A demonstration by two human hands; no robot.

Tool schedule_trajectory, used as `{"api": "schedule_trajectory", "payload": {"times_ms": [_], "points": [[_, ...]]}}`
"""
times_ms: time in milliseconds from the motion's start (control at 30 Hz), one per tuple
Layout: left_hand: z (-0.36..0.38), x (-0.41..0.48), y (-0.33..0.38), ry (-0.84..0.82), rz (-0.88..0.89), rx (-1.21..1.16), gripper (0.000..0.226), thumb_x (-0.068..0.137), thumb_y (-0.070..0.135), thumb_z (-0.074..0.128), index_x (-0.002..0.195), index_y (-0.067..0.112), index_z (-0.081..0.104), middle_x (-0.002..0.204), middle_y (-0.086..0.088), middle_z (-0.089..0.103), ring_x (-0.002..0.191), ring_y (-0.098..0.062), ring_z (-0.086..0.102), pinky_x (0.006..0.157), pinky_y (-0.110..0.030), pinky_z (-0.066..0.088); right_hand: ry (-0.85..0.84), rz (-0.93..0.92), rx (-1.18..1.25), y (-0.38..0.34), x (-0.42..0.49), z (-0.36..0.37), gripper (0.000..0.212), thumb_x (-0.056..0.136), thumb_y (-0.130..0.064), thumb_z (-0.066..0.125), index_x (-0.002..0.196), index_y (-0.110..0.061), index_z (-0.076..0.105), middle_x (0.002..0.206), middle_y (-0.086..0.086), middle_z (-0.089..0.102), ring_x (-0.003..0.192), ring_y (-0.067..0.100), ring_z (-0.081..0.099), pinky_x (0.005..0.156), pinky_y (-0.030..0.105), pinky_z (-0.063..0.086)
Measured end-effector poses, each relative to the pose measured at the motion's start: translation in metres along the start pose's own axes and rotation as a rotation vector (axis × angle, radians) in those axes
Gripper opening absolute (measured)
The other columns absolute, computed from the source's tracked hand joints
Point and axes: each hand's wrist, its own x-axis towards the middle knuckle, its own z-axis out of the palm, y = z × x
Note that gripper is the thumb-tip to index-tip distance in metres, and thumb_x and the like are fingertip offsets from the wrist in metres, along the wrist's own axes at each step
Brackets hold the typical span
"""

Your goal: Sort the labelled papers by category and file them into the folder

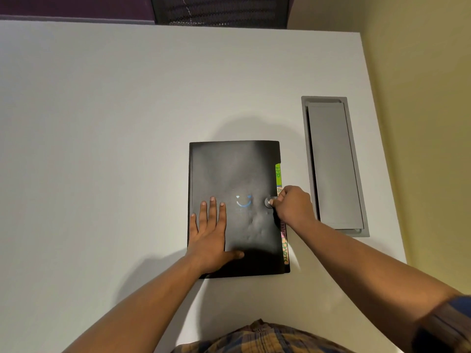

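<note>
nearest, a checked shirt shows at the bottom edge, and both bare forearms reach out over the white tabletop. the left hand lies flat on the near-left part of the black folder, fingers straight and spread, probably to pin it so it cannot slide. the right hand is curled at the folder's right edge, fingertips pinching the small round clasp; whether it is fastening or undoing it i cannot tell. the folder lies closed, just right of the tabletop's middle. labelled tabs stick out along its right edge, an orange tab nearer and a green tab farther, so papers seem to be filed inside; no loose sheets show. just beside it on the right a grey cable hatch is set into the tabletop, and beyond the far edge stands a dark mesh chair
</note>
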Motion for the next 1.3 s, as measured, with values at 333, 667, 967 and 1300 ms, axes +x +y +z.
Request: {"api": "schedule_trajectory", "payload": {"times_ms": [333, 667, 967, 1300], "points": [[-0.002, -0.006, -0.001, 0.067, 0.032, 0.029, 0.127, 0.072, 0.083, 0.05, 0.142, 0.025, -0.04, 0.15, -0.001, -0.048, 0.139, -0.026, -0.045, 0.116, -0.048, -0.02, 0.066, -0.168, -0.074, 0.008, -0.023, -0.001, 0.016, 0.091, -0.023, 0.061, 0.077, -0.015, 0.057, 0.082, 0.008, 0.066, 0.079, 0.03, 0.063, 0.065, 0.034, 0.048], [0.044, -0.093, -0.017, 0.252, 0.165, 0.062, 0.081, 0.096, 0.062, 0.037, 0.157, 0.012, 0.02, 0.165, -0.002, 0.005, 0.153, -0.022, 0.002, 0.122, -0.035, -0.001, 0.001, -0.617, -0.489, 0.082, -0.131, 0.047, 0.065, 0.09, -0.052, 0.057, 0.148, -0.024, 0.045, 0.158, 0.0, 0.04, 0.146, 0.021, 0.036, 0.114, 0.034, 0.029], [0.053, -0.097, -0.02, 0.162, 0.163, 0.054, 0.083, 0.096, 0.065, 0.025, 0.153, 0.021, -0.015, 0.161, 0.006, -0.021, 0.15, -0.016, -0.022, 0.119, -0.03, -0.014, -0.198, -0.603, -0.531, 0.102, -0.146, 0.055, 0.081, 0.098, -0.06, 0.031, 0.16, -0.019, -0.002, 0.168, -0.001, -0.008, 0.154, 0.017, -0.013, 0.125, 0.034, -0.001], [0.032, -0.093, -0.003, 0.136, 0.127, 0.098, 0.081, 0.099, 0.06, 0.03, 0.158, 0.014, 0.001, 0.167, -0.001, -0.01, 0.153, -0.019, -0.011, 0.121, -0.033, -0.006, -0.177, -0.603, -0.517, 0.087, -0.141, 0.038, 0.083, 0.098, -0.057, 0.037, 0.16, -0.014, 0.004, 0.169, 0.003, 0.001, 0.156, 0.019, -0.002, 0.126, 0.035, 0.007]]}}
